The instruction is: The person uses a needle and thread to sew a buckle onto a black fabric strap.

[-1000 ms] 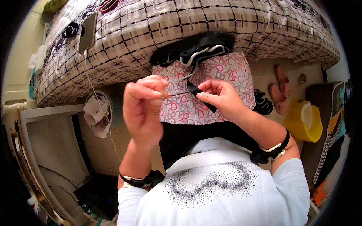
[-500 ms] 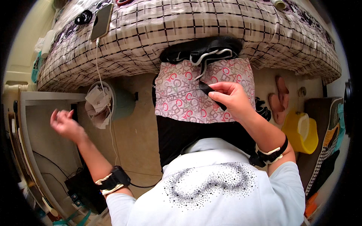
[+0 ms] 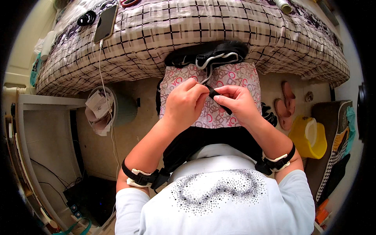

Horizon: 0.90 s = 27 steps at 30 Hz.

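Observation:
My right hand (image 3: 237, 101) pinches a narrow black strap (image 3: 222, 103) between thumb and fingers, above a pink-and-white letter-patterned cloth (image 3: 243, 119) spread over my lap. Close against the strap's upper end is my left hand (image 3: 185, 101). Its fingertips are pressed together, and whatever they hold is too small to make out. From the strap a grey-white strip (image 3: 208, 74) runs up to a dark bundle of black fabric (image 3: 184, 56) with pale edging, lying at the far side of the cloth against the bed.
A checked bedspread (image 3: 156, 35) covers the bed ahead, with a phone (image 3: 105, 24) on a white cable and black rings (image 3: 86, 18). At left stand a paper-filled bin (image 3: 126, 109) and a white shelf frame (image 3: 51, 100). Pink slippers (image 3: 282, 107) and a yellow bucket (image 3: 319, 143) are at right.
My left hand has come in from far out at the left to the strap beside my right hand. A thin dark line stretched leftward from the strap earlier. My right hand keeps its pinch.

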### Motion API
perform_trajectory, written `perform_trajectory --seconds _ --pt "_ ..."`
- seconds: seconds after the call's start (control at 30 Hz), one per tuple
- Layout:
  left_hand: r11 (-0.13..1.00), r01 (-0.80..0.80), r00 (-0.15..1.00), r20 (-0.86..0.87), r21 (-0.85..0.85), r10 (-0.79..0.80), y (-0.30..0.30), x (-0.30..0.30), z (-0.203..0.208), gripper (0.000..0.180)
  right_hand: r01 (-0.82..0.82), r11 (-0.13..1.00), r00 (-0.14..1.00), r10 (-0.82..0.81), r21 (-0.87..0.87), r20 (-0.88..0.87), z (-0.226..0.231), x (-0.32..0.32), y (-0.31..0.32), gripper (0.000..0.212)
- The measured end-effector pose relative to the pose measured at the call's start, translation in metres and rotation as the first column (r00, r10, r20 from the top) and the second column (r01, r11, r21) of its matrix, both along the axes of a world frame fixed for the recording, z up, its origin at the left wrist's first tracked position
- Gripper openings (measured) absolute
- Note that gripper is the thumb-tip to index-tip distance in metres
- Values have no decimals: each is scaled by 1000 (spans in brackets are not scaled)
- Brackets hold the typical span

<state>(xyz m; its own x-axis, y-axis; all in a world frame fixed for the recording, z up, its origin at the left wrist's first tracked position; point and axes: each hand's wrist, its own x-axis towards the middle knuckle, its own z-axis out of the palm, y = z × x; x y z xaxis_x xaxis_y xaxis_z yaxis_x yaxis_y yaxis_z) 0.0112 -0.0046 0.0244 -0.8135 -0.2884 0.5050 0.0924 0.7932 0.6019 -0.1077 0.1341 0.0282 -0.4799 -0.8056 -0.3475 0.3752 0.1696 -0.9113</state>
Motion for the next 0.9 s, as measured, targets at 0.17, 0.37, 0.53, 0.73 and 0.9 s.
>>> perform_trajectory --seconds 0.17,0.37,0.53,0.73,0.9 --pt "899 -423 906 -31 -118 422 -67 36 16 2 37 999 999 -37 8 10 -6 -4 5 18" --pt "325 -668 142 314 -669 939 -186 177 4 12 9 1000 1000 -9 -4 24 -6 -4 5 19" --pt "797 -498 779 228 -342 584 -103 99 17 14 26 1000 1000 -26 6 -12 -5 -3 4 18" --pt "1000 -18 992 128 -18 20 1 13 10 21 -4 1000 999 4 12 -47 1 -3 3 18" --pt "980 64 991 103 188 -84 -2 2 2 11 3 1000 999 -2 21 -54 0 -3 6 18"
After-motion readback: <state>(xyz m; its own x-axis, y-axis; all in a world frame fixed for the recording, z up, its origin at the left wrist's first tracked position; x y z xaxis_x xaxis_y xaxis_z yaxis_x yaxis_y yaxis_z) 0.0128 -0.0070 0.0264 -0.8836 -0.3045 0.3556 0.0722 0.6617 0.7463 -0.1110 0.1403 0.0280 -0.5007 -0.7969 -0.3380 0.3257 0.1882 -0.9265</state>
